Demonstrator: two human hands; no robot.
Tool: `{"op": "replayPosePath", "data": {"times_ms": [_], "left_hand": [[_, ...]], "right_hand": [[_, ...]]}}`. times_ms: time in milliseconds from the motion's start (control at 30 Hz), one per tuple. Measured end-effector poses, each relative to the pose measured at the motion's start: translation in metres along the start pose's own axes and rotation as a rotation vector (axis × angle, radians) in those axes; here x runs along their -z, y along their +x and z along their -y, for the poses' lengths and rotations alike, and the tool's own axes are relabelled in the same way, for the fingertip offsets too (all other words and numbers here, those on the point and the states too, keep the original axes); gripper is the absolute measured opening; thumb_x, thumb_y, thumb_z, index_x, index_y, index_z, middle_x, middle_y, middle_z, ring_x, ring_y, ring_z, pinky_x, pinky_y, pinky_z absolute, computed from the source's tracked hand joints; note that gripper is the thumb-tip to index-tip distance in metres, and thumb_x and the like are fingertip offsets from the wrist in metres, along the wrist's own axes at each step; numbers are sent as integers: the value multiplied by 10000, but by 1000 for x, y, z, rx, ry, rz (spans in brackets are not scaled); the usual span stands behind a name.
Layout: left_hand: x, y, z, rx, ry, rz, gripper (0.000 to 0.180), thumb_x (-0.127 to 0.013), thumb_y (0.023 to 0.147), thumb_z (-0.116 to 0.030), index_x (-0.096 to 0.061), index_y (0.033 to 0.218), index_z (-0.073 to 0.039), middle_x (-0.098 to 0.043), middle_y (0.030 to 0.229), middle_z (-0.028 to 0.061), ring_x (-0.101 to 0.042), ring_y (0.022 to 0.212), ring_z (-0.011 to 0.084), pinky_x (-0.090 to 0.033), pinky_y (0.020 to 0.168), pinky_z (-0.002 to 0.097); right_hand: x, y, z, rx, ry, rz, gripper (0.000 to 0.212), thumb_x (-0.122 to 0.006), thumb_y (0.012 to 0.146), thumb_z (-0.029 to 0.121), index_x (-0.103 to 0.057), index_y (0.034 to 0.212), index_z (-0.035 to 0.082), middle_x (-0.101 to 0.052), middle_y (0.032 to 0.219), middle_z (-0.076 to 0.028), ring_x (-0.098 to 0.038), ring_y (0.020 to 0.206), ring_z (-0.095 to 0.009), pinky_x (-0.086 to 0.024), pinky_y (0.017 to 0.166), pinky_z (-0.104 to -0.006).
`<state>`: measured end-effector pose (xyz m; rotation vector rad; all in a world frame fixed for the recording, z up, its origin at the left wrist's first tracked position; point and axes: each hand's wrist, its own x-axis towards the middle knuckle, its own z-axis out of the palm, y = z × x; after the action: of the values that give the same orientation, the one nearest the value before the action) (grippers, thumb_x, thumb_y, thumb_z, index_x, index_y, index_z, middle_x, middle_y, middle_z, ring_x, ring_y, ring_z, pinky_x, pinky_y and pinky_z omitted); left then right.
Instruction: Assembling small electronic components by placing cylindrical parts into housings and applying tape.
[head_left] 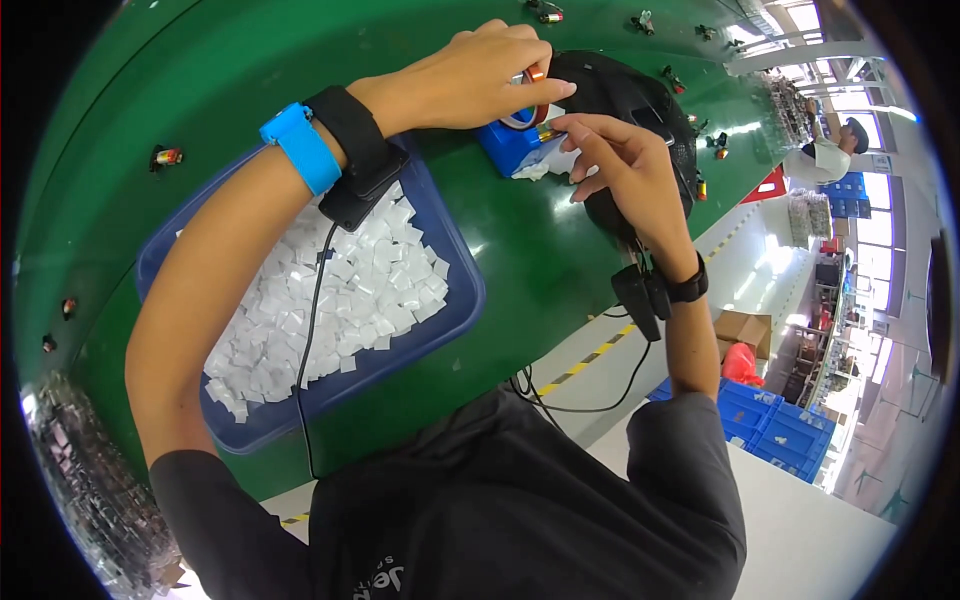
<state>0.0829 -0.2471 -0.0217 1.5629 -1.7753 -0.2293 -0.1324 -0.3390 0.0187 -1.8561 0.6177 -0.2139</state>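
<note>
At the far middle of the green table, my left hand [490,75] is closed around a reddish-orange ring like a tape roll [537,88], its thumb stretched to the right. Just below that ring sits a blue block-shaped holder [508,148], with crumpled white material [545,162] at its right side. My right hand [632,170] reaches in from the right, thumb and forefinger pinched together by the holder. A small gold-and-dark piece [550,132] shows at those fingertips; its kind is too small to make out.
A blue tray [470,290] heaped with small white squares [330,290] stands under my left forearm. Behind my right hand lies a black bag-like object [620,95]. Small parts [165,157] dot the green table [530,260]. Cables [318,300] hang from both wrists. Blue crates [790,440] stand lower right.
</note>
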Motion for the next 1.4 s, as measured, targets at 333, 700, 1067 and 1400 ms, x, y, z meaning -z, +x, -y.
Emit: {"op": "replayPosePath", "data": {"times_ms": [333, 700, 1067, 1400], "left_hand": [[-3, 1, 4, -33, -22, -25, 422, -576, 1009, -428, -509, 826, -53, -512, 867, 70, -479, 887, 249, -408, 805, 363], [-2, -3, 2, -48, 1, -29, 433, -582, 998, -457, -551, 865, -46, -531, 888, 84, -502, 866, 258, -415, 763, 369], [5, -5, -6, 83, -180, -79, 476, -735, 897, -449, -548, 1072, -48, -564, 1008, 114, -571, 960, 259, -465, 849, 364], [8, -4, -10, -26, -152, -176, 545, -746, 892, -442, -528, 1084, 19, -573, 990, 212, -595, 911, 362, -485, 819, 408]], "right_hand": [[14, 9, 18, -161, 30, 125, 283, -605, 1012, 201, -709, 1188, 4, -637, 920, -18, -604, 750, -62, -589, 602, -238], [14, 32, 32, -178, -325, 213, 289, -690, 967, 246, -722, 1118, 2, -672, 874, -3, -602, 706, -54, -593, 578, -236], [21, 38, 28, -198, -234, 360, 290, -626, 1016, 238, -662, 1157, -13, -676, 1036, -39, -667, 914, -116, -623, 779, -292], [31, 21, 17, -148, -15, 394, 246, -569, 1049, 226, -621, 1114, -6, -637, 1116, -49, -654, 1130, -176, -552, 1026, -368]]}}
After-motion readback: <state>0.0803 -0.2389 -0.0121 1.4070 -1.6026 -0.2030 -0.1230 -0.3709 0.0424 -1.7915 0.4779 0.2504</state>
